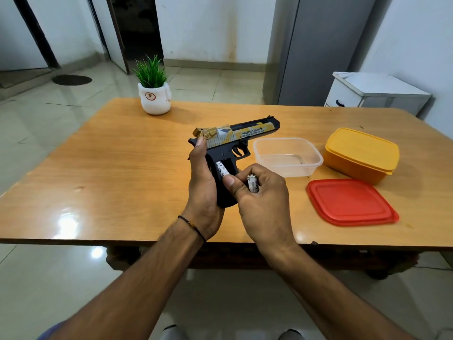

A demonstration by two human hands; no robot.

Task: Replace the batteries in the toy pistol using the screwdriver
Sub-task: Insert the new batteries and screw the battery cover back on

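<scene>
Above table (122, 168) | toy pistol (245, 134) muzzle right | left hand (203, 187) grips it | right hand (264, 202) pinches battery (253, 184)

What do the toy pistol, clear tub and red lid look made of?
Toy pistol: probably plastic, matte black frame, printed gold slide. Clear tub: translucent plastic; the table shows through its walls. Red lid: glossy moulded plastic, by its stepped rim and sheen.

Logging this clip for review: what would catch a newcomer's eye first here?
The black-and-gold plastic toy pistol, gripped by the left hand above the wooden table, draws the eye first. Its open grip shows a white cylindrical battery, touched by the thumb of the right hand, which also holds a second white battery. To the right lie a red square plastic lid and a yellow lidded plastic box.
</scene>
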